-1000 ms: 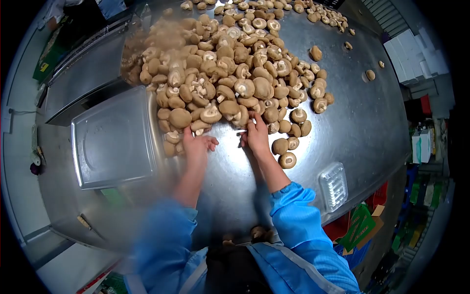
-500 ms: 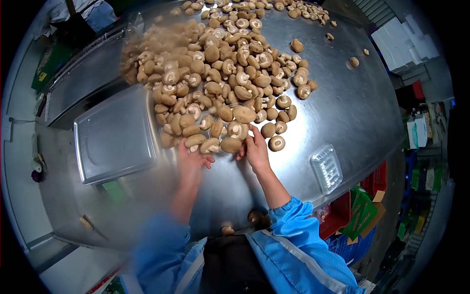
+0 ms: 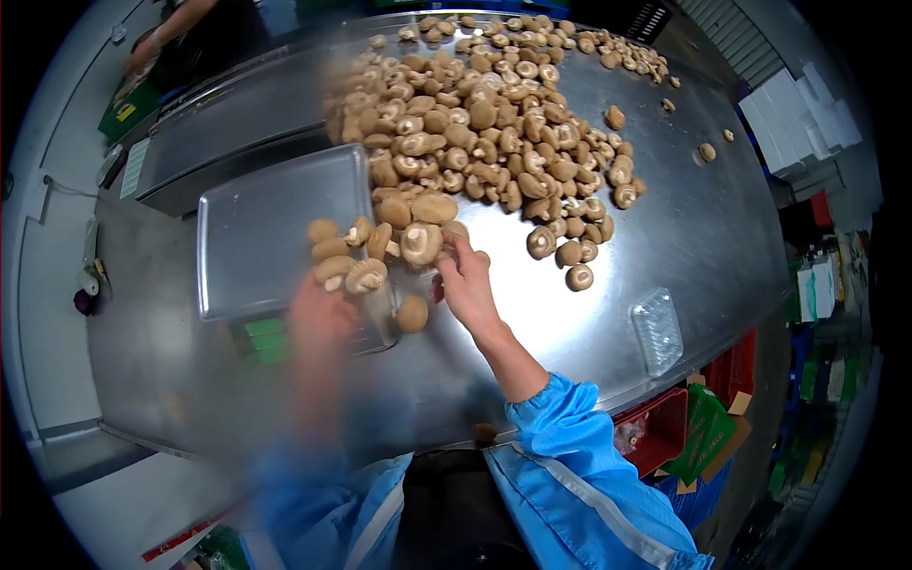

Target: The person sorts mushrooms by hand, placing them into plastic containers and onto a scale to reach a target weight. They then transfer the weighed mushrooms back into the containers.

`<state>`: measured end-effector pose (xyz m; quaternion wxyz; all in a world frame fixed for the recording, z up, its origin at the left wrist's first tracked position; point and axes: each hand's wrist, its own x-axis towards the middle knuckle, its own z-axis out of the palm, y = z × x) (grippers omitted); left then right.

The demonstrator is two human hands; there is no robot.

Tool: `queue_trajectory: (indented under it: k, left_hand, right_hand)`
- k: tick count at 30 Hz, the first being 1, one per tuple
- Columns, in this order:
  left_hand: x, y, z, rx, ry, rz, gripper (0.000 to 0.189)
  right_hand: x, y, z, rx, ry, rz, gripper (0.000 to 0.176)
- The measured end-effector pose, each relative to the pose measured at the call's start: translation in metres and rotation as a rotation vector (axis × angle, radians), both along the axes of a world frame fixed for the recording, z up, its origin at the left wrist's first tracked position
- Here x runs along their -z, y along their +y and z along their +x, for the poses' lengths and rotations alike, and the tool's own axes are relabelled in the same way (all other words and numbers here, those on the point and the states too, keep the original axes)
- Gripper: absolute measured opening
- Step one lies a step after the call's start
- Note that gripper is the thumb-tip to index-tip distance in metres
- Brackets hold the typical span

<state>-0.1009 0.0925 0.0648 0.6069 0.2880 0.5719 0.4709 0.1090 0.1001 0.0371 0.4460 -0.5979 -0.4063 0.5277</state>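
Between my hands is a loose cluster of brown mushrooms [image 3: 421, 244], over the right edge of a large clear plastic container [image 3: 285, 237]. My left hand [image 3: 325, 312], smeared by motion, is at the cluster's lower left; its fingers cannot be made out. On the right side my right hand [image 3: 465, 280] has its fingers curled against the mushrooms. A clear, shiny edge shows below the cluster, but what it belongs to is unclear. One single mushroom [image 3: 411, 313] lies lower, between the two wrists. Beyond my hands spreads a big mushroom pile [image 3: 484, 116].
The metal table [image 3: 532, 351] carries a small clear ribbed tray [image 3: 656, 332] at the right and stray mushrooms farther back. Red crates [image 3: 655, 432] and a green box [image 3: 701, 432] stand beyond the right edge. Another person's arm [image 3: 180, 21] shows at the upper left.
My hands and the mushrooms between them have moved left, away from the pile and to the large container. The view has shifted, and another person's arm now shows at the upper left.
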Motion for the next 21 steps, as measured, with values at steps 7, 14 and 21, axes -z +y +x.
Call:
queue_trajectory:
  k: [7, 14, 21]
  left_hand:
    - [0.014, 0.025, -0.094, -0.036, 0.344, -0.037, 0.041]
    - [0.045, 0.025, -0.165, -0.067, 0.639, 0.046, 0.044]
    - [0.044, 0.009, -0.213, -0.23, 0.602, 0.236, 0.034]
  right_hand:
    - [0.022, 0.022, -0.081, -0.086, -0.542, 0.38, 0.042]
    - [0.031, 0.018, -0.109, -0.156, -0.661, 0.388, 0.047]
    - [0.024, 0.011, -0.092, -0.14, -0.625, 0.369, 0.052]
